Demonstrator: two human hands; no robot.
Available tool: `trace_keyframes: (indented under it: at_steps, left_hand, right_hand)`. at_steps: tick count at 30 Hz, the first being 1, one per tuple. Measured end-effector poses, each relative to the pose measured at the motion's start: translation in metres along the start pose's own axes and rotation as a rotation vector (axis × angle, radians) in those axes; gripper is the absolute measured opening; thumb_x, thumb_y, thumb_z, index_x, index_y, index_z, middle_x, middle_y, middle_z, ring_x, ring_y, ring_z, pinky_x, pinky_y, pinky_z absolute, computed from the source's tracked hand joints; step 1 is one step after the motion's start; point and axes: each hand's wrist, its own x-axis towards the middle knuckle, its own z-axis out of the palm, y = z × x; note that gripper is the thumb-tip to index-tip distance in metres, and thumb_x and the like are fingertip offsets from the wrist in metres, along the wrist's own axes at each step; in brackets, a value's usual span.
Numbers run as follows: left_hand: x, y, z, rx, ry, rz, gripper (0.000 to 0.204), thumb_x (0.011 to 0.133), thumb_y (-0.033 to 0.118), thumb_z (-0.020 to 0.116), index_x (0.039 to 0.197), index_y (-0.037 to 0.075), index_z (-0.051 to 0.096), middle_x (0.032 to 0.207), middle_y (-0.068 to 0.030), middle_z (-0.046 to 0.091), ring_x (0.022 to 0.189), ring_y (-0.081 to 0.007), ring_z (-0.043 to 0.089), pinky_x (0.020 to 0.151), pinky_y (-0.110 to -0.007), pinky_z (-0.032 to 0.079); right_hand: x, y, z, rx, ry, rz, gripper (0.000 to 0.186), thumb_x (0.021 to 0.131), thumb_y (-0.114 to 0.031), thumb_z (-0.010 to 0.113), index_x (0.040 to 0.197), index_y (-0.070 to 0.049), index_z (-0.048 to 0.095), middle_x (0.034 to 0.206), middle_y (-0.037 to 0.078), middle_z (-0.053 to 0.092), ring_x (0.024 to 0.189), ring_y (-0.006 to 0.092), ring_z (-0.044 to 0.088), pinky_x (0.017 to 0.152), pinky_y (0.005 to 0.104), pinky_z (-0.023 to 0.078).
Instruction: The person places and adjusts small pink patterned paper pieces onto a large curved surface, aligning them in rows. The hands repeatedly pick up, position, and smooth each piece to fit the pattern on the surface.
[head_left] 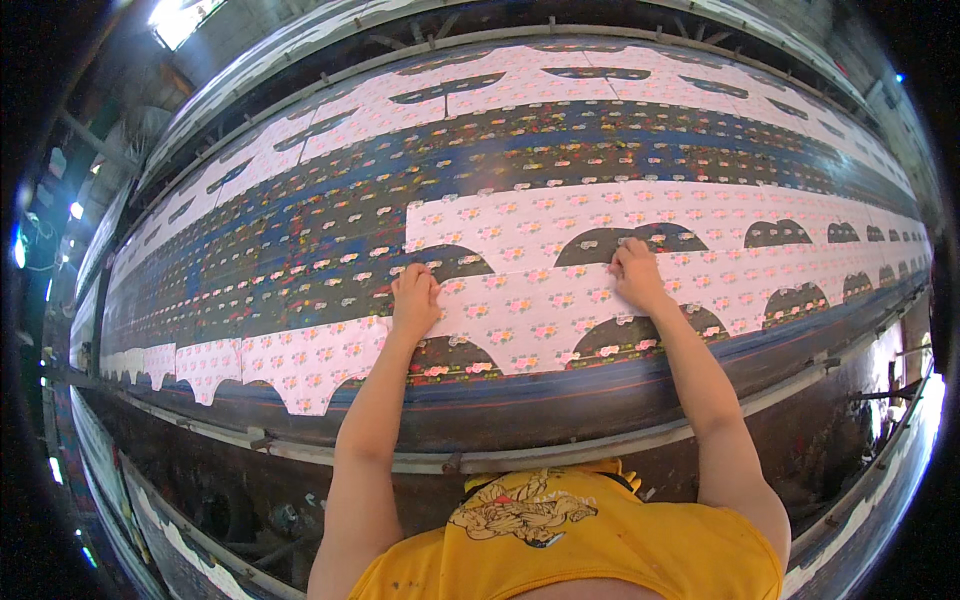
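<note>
A pale pink cut fabric piece (545,303) with a flower print lies on the long dark table in front of me. My left hand (415,295) is at its upper left corner, fingers curled down and closed on the edge. Farther right, my right hand (637,273) is closed too, its fingertips bent onto the upper edge of the same piece. Just beyond lies another row of flowered fabric (500,217), with dark curved gaps between the two rows. Left of my left arm, more flowered pieces (310,358) line the near side. My fingertips are partly hidden.
The dark tabletop (300,265) carries rows of stray printed motifs. Along the far side runs another band of flowered pieces (520,75). A metal rail (560,460) follows the near edge, close to my yellow shirt (570,540). Further long tables stand beyond and behind.
</note>
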Motion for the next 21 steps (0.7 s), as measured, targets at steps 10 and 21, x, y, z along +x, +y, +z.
trace_keyframes:
  at_steps: [10,21]
  left_hand:
    - [0.017,0.016,-0.012,-0.162,-0.163,-0.163,0.013,0.091,0.009,0.061,0.099,0.002,0.055,0.095,-0.0201,0.066,0.09,-0.0418,0.064,0.078,-0.052,0.047]
    - [0.014,0.022,-0.04,-0.024,-0.147,-0.079,0.009,0.095,0.015,0.06,0.097,0.007,0.057,0.077,-0.015,0.068,0.073,-0.0384,0.068,0.064,-0.049,0.051]
  right_hand:
    - [0.004,-0.004,-0.011,0.219,-0.075,-0.042,0.017,0.088,-0.018,0.068,0.091,-0.004,0.06,0.09,0.015,0.066,0.088,0.0373,0.064,0.084,0.0512,0.047]
    - [0.002,-0.027,-0.039,0.122,-0.133,-0.121,0.011,0.086,-0.009,0.066,0.091,-0.004,0.056,0.085,0.018,0.069,0.08,0.0391,0.067,0.07,0.0491,0.052]
